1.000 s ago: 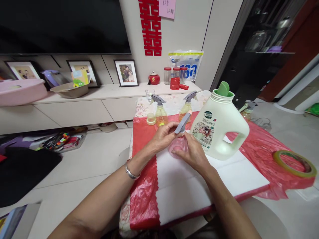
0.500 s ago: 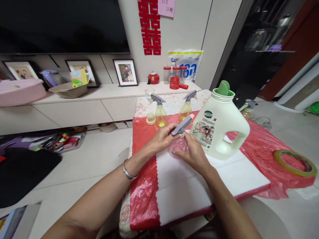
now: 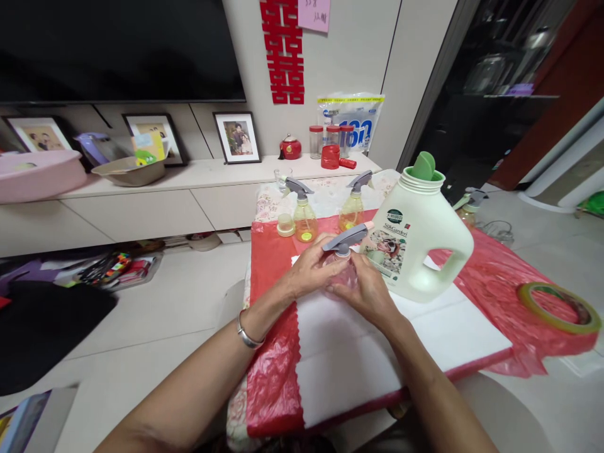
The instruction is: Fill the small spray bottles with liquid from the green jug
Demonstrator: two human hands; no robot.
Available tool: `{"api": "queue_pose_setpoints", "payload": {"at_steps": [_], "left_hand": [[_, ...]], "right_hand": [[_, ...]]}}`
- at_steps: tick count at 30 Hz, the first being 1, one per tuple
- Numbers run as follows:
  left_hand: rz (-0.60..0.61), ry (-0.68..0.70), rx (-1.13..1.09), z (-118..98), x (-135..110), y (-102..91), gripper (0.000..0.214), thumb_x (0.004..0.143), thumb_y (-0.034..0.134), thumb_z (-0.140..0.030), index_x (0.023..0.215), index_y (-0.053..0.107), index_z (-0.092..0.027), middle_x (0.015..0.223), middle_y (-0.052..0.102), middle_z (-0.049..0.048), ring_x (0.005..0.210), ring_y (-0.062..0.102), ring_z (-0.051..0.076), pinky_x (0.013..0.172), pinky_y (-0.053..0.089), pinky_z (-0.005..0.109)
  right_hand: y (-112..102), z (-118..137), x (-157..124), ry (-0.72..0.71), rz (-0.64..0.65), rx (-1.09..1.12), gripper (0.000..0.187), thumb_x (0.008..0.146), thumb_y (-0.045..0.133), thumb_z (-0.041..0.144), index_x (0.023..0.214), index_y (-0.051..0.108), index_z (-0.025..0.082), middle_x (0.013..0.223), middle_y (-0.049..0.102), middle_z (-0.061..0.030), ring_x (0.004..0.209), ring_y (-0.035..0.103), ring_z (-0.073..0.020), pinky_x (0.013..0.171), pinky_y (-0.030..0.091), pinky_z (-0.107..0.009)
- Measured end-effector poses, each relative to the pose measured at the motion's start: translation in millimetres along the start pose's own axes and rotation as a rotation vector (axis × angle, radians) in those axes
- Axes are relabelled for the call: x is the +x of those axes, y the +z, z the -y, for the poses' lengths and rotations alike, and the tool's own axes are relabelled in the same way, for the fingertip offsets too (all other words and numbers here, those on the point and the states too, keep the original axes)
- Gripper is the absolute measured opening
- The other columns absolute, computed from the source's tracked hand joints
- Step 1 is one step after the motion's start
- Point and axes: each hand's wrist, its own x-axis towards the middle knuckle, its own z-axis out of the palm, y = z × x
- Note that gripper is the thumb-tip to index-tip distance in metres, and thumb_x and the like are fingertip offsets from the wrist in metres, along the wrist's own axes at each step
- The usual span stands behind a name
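In the head view, the person's two hands meet around a small pink spray bottle point(image 3: 348, 275) near the middle of the table. The left hand point(image 3: 309, 270) is curled against the bottle's left side, its thumb laid across the front just below the grey trigger head point(image 3: 346, 239). The right hand point(image 3: 370, 290) wraps the other side, thumb on the front and fingers mostly hidden behind, so the bottle is held between both. The trigger head sits on the neck, its pale pink nozzle point(image 3: 369, 224) pointing right, toward a large pale green jug point(image 3: 427, 233). A green spout point(image 3: 423, 166) shows in the jug's mouth. Under the hands and the jug lies a white sheet point(image 3: 349, 371) over red plastic point(image 3: 271, 396). Beyond the hands stand two yellow spray bottles, one on the left point(image 3: 306, 220) beside a pale cap point(image 3: 285, 225), the other farther right point(image 3: 352, 211). Another spray bottle point(image 3: 468, 217) shows partly behind the jug. A roll of tape point(image 3: 559, 324) rests on the red plastic at the right.
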Motion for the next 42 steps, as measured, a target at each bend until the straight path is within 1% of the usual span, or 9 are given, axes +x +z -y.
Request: {"api": "queue_pose_setpoints", "payload": {"at_steps": [3, 6, 11, 15, 21, 28, 35, 39, 42], "left_hand": [[-0.157, -0.026, -0.111, 5.8, -0.3, 13.5, 0.031, 0.077, 0.081, -0.039, 0.097, 0.068, -0.02, 0.097, 0.057, 0.0024, 0.094, 0.058, 0.018, 0.085, 0.048, 0.029], [-0.26, -0.055, -0.151, 7.5, 0.8, 22.5, 0.027, 0.076, 0.081, -0.039, 0.087, 0.067, -0.019, 0.092, 0.055, 0.0009, 0.087, 0.057, 0.015, 0.08, 0.047, 0.027], [-0.232, -0.042, -0.182, 4.9, 0.6, 22.8, 0.027, 0.079, 0.079, -0.039, 0.094, 0.069, -0.019, 0.096, 0.059, 0.002, 0.093, 0.061, 0.016, 0.087, 0.049, 0.028], [-0.212, -0.057, -0.316, 4.3, -1.0, 22.5, 0.037, 0.079, 0.079, -0.039, 0.107, 0.063, -0.02, 0.105, 0.067, 0.004, 0.102, 0.064, 0.018, 0.094, 0.05, 0.031], [-0.197, -0.085, -0.326, 2.5, -7.8, 26.3, 0.035, 0.087, 0.069, -0.044, 0.11, 0.061, -0.019, 0.114, 0.07, 0.0082, 0.11, 0.065, 0.022, 0.097, 0.049, 0.034], [-0.313, -0.073, -0.275, 11.1, -8.9, 41.2, 0.035, 0.079, 0.075, -0.033, 0.107, 0.059, -0.02, 0.101, 0.067, 0.0038, 0.097, 0.064, 0.02, 0.09, 0.049, 0.033], [-0.427, 0.012, -0.042, 15.6, -6.1, 43.7, 0.022, 0.083, 0.071, -0.028, 0.103, 0.065, -0.022, 0.105, 0.058, 0.0055, 0.102, 0.06, 0.021, 0.095, 0.048, 0.036], [-0.43, 0.011, -0.096, 16.4, -7.2, 44.8, 0.029, 0.086, 0.07, -0.033, 0.112, 0.062, -0.024, 0.108, 0.063, 0.0056, 0.104, 0.063, 0.021, 0.096, 0.049, 0.036], [-0.434, -0.004, -0.233, 15.7, -10.7, 44.9, 0.038, 0.089, 0.068, -0.039, 0.121, 0.056, -0.025, 0.111, 0.068, 0.0056, 0.104, 0.065, 0.021, 0.094, 0.051, 0.036]], "right_hand": [[1.4, -2.1, -0.6, -0.011, -0.004, 0.007, 0.057, 0.078, 0.081, 0.034, 0.125, 0.054, 0.015, 0.123, 0.055, -0.0099, 0.109, 0.056, -0.0234, 0.093, 0.051, -0.036], [2.5, -4.9, -0.8, -0.017, -0.008, 0.012, 0.055, 0.079, 0.079, 0.035, 0.123, 0.055, 0.014, 0.121, 0.055, -0.0106, 0.11, 0.056, -0.024, 0.093, 0.051, -0.037], [-0.1, -2.6, 0.5, -0.022, -0.005, 0.021, 0.062, 0.08, 0.078, 0.041, 0.131, 0.053, 0.016, 0.122, 0.056, -0.0109, 0.111, 0.056, -0.0255, 0.093, 0.051, -0.038], [-2.3, 1.3, 0.6, -0.029, -0.002, 0.031, 0.054, 0.083, 0.074, 0.043, 0.127, 0.056, 0.018, 0.126, 0.054, -0.0089, 0.118, 0.052, -0.025, 0.1, 0.048, -0.037], [-3.1, 3.2, -1.5, 0.032, 0.032, 0.025, 0.056, 0.085, 0.069, 0.045, 0.131, 0.055, 0.016, 0.117, 0.057, -0.0101, 0.104, 0.057, -0.0233, 0.089, 0.05, -0.036], [-3.7, 10.3, -3.8, 0.071, 0.041, 0.034, 0.036, 0.088, 0.061, 0.038, 0.116, 0.06, 0.014, 0.109, 0.06, -0.0102, 0.103, 0.057, -0.0219, 0.092, 0.05, -0.033], [-5.3, 13.5, -2.7, 0.08, 0.013, 0.023, 0.038, 0.085, 0.062, 0.038, 0.114, 0.06, 0.015, 0.108, 0.059, -0.0092, 0.099, 0.057, -0.0211, 0.086, 0.051, -0.03], [-6.7, 16.0, -2.0, 0.089, 0.002, 0.013, 0.042, 0.09, 0.054, 0.036, 0.127, 0.056, 0.016, 0.107, 0.06, -0.0089, 0.096, 0.058, -0.0203, 0.084, 0.051, -0.03], [-8.7, 18.5, -0.8, 0.097, 0.013, -0.002, 0.045, 0.088, 0.058, 0.041, 0.126, 0.056, 0.016, 0.11, 0.06, -0.0087, 0.097, 0.058, -0.0206, 0.085, 0.05, -0.03]]}}
